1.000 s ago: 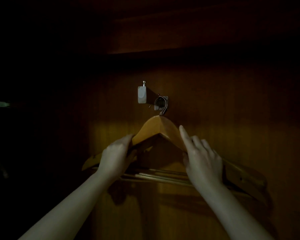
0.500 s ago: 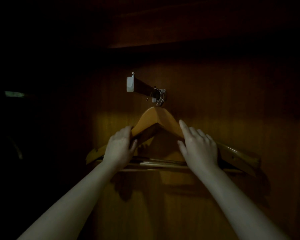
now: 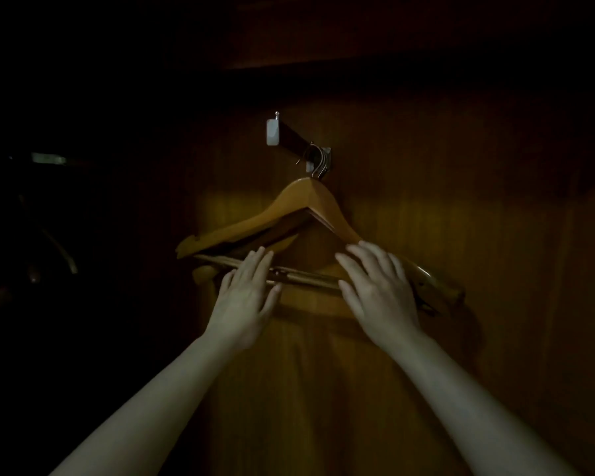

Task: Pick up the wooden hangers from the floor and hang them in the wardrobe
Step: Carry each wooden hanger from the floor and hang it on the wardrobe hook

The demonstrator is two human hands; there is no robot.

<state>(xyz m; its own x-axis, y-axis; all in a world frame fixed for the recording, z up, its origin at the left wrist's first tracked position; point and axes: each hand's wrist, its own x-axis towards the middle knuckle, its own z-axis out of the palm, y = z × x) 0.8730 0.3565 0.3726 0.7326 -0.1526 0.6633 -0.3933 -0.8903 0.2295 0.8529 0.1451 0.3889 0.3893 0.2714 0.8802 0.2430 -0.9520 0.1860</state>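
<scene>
Several wooden hangers (image 3: 310, 204) hang bunched together inside the wardrobe (image 3: 461, 235), their metal hooks (image 3: 318, 163) looped over a short rail (image 3: 289, 137) that juts from the back panel toward you. Rail tip carries a pale end cap (image 3: 272, 132) w/ a small pin on top. Hooks sit at the wall end of the rail, close together. Your left hand (image 3: 246, 297) lies flat, fingers straight & spread, over the hangers' lower crossbars (image 3: 310, 274); nothing is grasped. Your right hand (image 3: 378, 286) is likewise spread flat, fingers extended, resting against the right shoulder of the front hanger and the crossbars; no grip there either. Both forearms reach up from the bottom edge. Interior is dim; a warm patch of light falls on the panel behind the hangers. Far left is too dark to read.
</scene>
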